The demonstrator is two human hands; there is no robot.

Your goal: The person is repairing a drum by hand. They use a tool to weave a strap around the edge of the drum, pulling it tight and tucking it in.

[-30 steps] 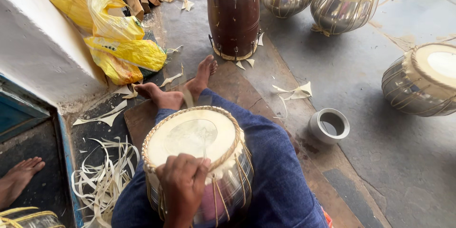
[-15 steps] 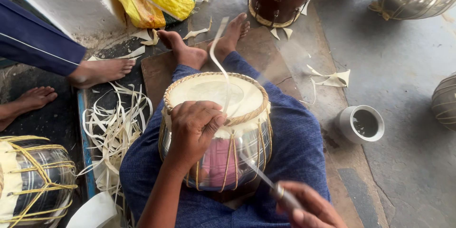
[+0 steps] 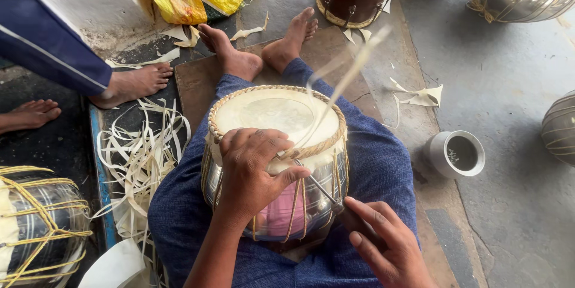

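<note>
Metal-bodied drum [image 3: 275, 162], judged heavy and slippery, is clamped at its braided rim by left hand [image 3: 254, 171]; right hand [image 3: 383, 246] is closed around a tool handle [image 3: 353, 219].

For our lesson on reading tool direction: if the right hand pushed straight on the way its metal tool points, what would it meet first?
The right hand aims its tool up-left, so it would probably first meet the drum's braided rim by the left hand's thumb; depth is unclear.
</note>
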